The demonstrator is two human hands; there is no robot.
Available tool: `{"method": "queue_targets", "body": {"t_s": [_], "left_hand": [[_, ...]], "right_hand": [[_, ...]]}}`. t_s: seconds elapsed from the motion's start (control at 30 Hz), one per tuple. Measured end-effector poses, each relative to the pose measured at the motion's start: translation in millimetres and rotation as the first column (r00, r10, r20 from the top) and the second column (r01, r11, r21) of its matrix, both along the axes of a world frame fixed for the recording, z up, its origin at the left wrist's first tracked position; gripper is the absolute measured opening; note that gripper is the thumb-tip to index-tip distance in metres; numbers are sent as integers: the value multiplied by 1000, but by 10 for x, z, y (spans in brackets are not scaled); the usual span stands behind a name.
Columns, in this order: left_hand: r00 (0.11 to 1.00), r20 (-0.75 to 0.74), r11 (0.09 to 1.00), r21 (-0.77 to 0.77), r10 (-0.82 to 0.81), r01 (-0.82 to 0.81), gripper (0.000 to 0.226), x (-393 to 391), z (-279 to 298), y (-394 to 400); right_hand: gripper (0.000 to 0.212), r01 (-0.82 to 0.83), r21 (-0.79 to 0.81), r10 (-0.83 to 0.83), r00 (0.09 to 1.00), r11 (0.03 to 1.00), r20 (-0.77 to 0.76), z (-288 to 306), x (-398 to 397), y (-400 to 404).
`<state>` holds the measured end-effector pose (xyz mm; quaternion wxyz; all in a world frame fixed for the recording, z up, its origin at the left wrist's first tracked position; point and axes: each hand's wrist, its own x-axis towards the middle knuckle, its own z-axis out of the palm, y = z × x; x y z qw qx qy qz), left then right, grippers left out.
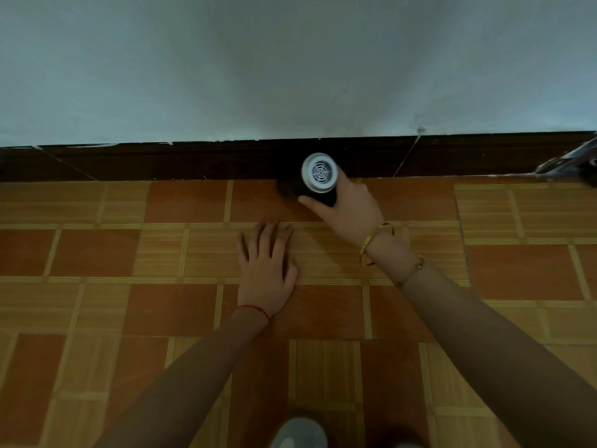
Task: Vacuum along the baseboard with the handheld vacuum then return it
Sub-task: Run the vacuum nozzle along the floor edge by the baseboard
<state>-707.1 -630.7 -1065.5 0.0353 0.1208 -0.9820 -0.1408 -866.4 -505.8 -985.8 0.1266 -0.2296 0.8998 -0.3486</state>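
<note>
Two hands: both are low over the floor, each with its own job.
Right hand [347, 208]: its fingers [305, 199] are wrapped round the dark body of the handheld vacuum [318, 179], thumb on the near side, so the tool can be steered along the wall.
Handheld vacuum: it stands nearly on end, its pale round vent grille facing up towards the camera and its working end down at the seam where the floor [97, 253] meets the baseboard [193, 161]. The nozzle itself is hidden under the body.
Left hand [265, 266]: flat on the tiles, fingers straight and spread, gripping nothing. I judge it a prop that takes the person's weight while they crouch.
Baseboard: a dark strip under the pale wall [290, 59]; it runs on to both sides of the tool.
Stage: as I read it, the vacuuming is under way and the return not yet begun.
Right edge: a shiny metal piece [568, 161] lies beside the baseboard; what it is I cannot tell.
</note>
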Motion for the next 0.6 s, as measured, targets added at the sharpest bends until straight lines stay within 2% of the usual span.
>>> {"method": "queue_targets", "body": {"t_s": [0.13, 0.47, 0.6], "left_hand": [[1000, -5, 1000, 0, -3, 3, 53, -2, -4, -1], [1000, 15, 1000, 8, 1, -1, 52, 0, 12, 3], [1000, 13, 1000, 7, 0, 0, 52, -7, 10, 9]], "right_hand": [[77, -29, -12, 30, 999, 999, 39, -1, -11, -110], [70, 156, -20, -155, 986, 987, 65, -37, -85, 619], [74, 103, -28, -101, 994, 994, 51, -19, -43, 410]]}}
